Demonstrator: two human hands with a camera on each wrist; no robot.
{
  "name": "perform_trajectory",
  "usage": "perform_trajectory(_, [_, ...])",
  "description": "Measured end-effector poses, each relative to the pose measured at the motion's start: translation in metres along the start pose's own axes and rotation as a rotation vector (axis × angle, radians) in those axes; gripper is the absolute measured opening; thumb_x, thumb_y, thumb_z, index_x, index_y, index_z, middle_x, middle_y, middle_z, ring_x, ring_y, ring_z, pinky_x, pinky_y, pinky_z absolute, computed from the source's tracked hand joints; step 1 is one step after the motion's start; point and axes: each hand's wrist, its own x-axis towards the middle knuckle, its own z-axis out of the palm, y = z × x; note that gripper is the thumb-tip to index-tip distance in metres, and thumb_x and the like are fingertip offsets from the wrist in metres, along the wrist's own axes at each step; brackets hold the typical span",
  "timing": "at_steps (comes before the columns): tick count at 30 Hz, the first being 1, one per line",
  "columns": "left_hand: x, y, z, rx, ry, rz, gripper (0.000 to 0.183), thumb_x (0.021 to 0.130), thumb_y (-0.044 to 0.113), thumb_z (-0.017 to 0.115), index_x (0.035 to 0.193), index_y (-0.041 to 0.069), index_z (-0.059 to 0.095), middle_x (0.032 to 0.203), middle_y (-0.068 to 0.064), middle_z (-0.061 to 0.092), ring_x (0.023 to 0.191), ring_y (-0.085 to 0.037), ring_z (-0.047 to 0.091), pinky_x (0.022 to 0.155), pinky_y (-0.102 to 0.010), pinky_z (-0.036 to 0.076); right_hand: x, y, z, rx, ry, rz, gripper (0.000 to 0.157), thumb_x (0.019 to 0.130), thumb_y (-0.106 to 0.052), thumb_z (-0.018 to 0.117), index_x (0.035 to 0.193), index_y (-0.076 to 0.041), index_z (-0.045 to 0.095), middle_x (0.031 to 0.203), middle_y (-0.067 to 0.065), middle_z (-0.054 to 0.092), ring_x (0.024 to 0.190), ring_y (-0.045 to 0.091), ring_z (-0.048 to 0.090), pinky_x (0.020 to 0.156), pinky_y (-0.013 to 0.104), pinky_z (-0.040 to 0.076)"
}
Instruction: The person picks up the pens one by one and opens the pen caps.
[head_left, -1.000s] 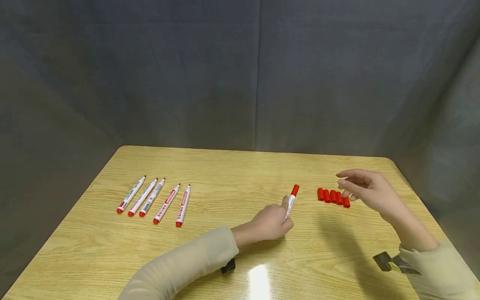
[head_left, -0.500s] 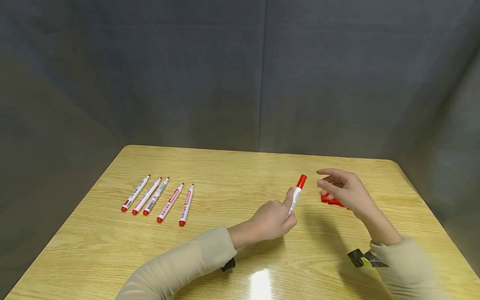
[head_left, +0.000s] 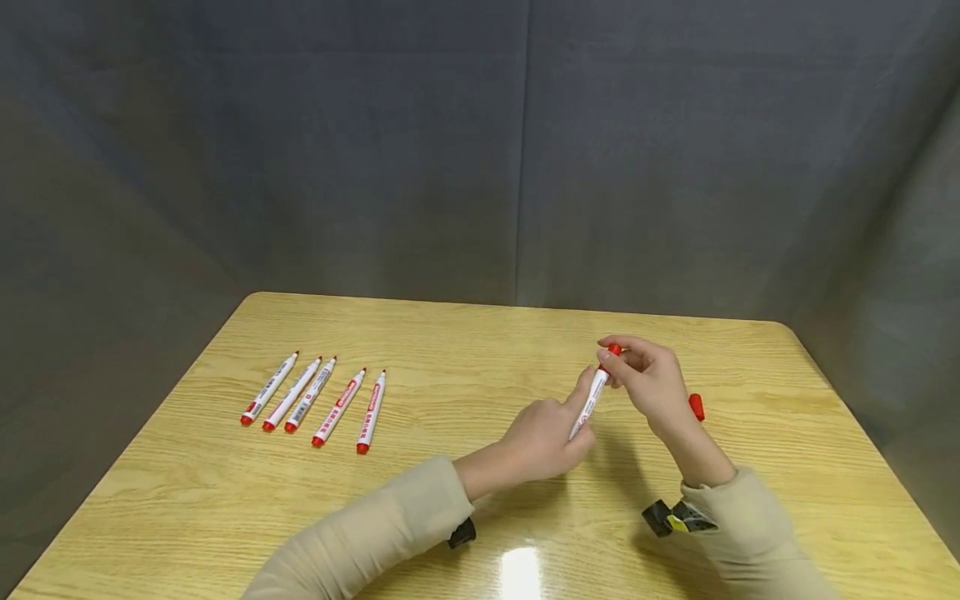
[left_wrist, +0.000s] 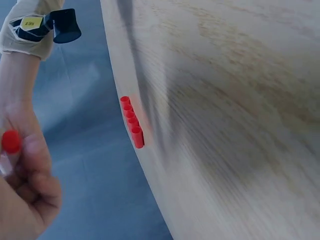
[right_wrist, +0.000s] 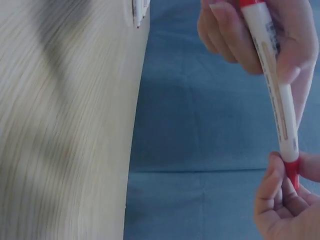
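Note:
My left hand (head_left: 543, 437) grips the white barrel of a marker (head_left: 590, 404), its index finger stretched along the barrel. The marker slants upward with its red cap (head_left: 615, 348) at the top. Thumb and fingers of my right hand (head_left: 654, 387) pinch that cap. The right wrist view shows the same marker (right_wrist: 275, 95) held at both ends, cap seated against the barrel. Several loose red caps (left_wrist: 132, 122) stand out in a row on the table in the left wrist view; in the head view my right hand hides most, leaving one cap (head_left: 697, 407) showing.
On the left of the wooden table (head_left: 480, 350) lie several uncapped red markers (head_left: 337, 408) side by side, tips pointing away from me. A dark grey curtain (head_left: 375, 167) hangs behind the table.
My right hand has moved left from over the loose caps to the held marker and now pinches its cap. The left hand has raised the marker slightly, keeping its grip.

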Motion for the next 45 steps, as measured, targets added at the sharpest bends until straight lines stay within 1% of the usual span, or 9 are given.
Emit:
perform_trajectory(5, [0.0, -0.001, 0.001, 0.023, 0.082, 0.026, 0.061, 0.091, 0.017, 0.047, 0.144, 0.002, 0.02, 0.046, 0.006, 0.037, 0.033, -0.001, 0.03, 0.033, -0.013, 0.025, 0.002, -0.003, 0.005, 0.091, 0.053, -0.009, 0.022, 0.086, -0.005, 0.061, 0.102, 0.011, 0.063, 0.063, -0.007, 0.059, 0.055, 0.007, 0.053, 0.054, 0.022, 0.046])
perform_trajectory(8, [0.0, -0.001, -0.002, -0.055, 0.087, 0.061, 0.058, 0.092, 0.012, 0.046, 0.143, -0.001, 0.022, 0.047, 0.006, 0.036, 0.034, -0.001, 0.028, 0.032, -0.013, 0.025, 0.001, -0.004, 0.007, 0.22, 0.063, 0.004, 0.011, 0.086, -0.002, 0.06, 0.094, 0.001, 0.068, 0.064, -0.005, 0.061, 0.055, 0.007, 0.053, 0.053, 0.02, 0.046])
perform_trajectory(14, [-0.002, 0.0, -0.011, -0.393, 0.056, 0.038, 0.06, 0.091, 0.005, 0.045, 0.145, 0.003, 0.018, 0.046, 0.005, 0.037, 0.032, -0.001, 0.028, 0.032, -0.016, 0.027, 0.003, -0.007, 0.012, 0.514, 0.053, 0.04, 0.024, 0.085, 0.004, 0.058, 0.081, -0.015, 0.072, 0.068, -0.001, 0.064, 0.056, 0.006, 0.055, 0.054, 0.018, 0.046])
perform_trajectory(24, [-0.007, 0.004, -0.029, -0.733, 0.081, -0.037, 0.056, 0.093, 0.006, 0.046, 0.143, 0.015, 0.024, 0.041, 0.0, 0.036, 0.03, -0.008, 0.03, 0.032, -0.023, 0.027, 0.011, -0.022, 0.018, 0.67, 0.007, 0.023, 0.02, 0.086, 0.005, 0.057, 0.085, -0.009, 0.073, 0.072, 0.003, 0.065, 0.062, 0.01, 0.06, 0.057, 0.019, 0.048])
perform_trajectory(28, [-0.01, 0.007, -0.037, -0.971, 0.071, -0.071, 0.053, 0.093, 0.005, 0.046, 0.143, 0.013, 0.028, 0.041, 0.0, 0.039, 0.032, -0.01, 0.033, 0.034, -0.023, 0.028, 0.01, -0.029, 0.022, 0.762, 0.013, -0.005, 0.024, 0.086, 0.007, 0.054, 0.085, -0.008, 0.072, 0.07, 0.004, 0.064, 0.063, 0.012, 0.061, 0.058, 0.02, 0.049])
perform_trajectory(33, [-0.013, 0.01, -0.043, -1.296, 0.053, -0.022, 0.051, 0.092, 0.003, 0.041, 0.142, 0.004, 0.029, 0.038, 0.006, 0.04, 0.031, -0.005, 0.032, 0.035, -0.021, 0.023, 0.009, -0.035, 0.027, 0.868, 0.036, -0.071, 0.025, 0.087, 0.009, 0.052, 0.084, -0.007, 0.072, 0.068, 0.005, 0.064, 0.063, 0.014, 0.062, 0.06, 0.021, 0.05])
perform_trajectory(36, [-0.014, 0.012, -0.046, -1.395, 0.028, -0.007, 0.052, 0.092, 0.003, 0.04, 0.142, 0.001, 0.027, 0.038, 0.008, 0.04, 0.03, -0.004, 0.033, 0.035, -0.021, 0.023, 0.008, -0.036, 0.028, 0.93, 0.02, -0.142, 0.023, 0.087, 0.008, 0.053, 0.087, -0.004, 0.072, 0.068, 0.007, 0.064, 0.063, 0.015, 0.062, 0.061, 0.021, 0.05])
perform_trajectory(39, [-0.015, 0.01, -0.048, -1.231, 0.035, 0.028, 0.052, 0.093, 0.004, 0.042, 0.142, 0.003, 0.028, 0.04, 0.007, 0.04, 0.031, -0.005, 0.034, 0.034, -0.021, 0.025, 0.006, -0.035, 0.028, 0.927, -0.011, -0.22, 0.021, 0.087, 0.007, 0.053, 0.092, -0.002, 0.071, 0.071, 0.008, 0.065, 0.067, 0.016, 0.063, 0.064, 0.022, 0.05])
perform_trajectory(45, [-0.019, 0.002, -0.048, -0.258, 0.253, 0.212, 0.055, 0.088, 0.006, 0.05, 0.139, -0.003, 0.032, 0.045, 0.005, 0.039, 0.034, 0.0, 0.029, 0.033, -0.014, 0.027, 0.002, -0.036, 0.029, 0.561, 0.039, -0.249, 0.021, 0.087, 0.006, 0.053, 0.1, -0.005, 0.066, 0.071, 0.001, 0.065, 0.062, 0.011, 0.06, 0.064, 0.021, 0.05])
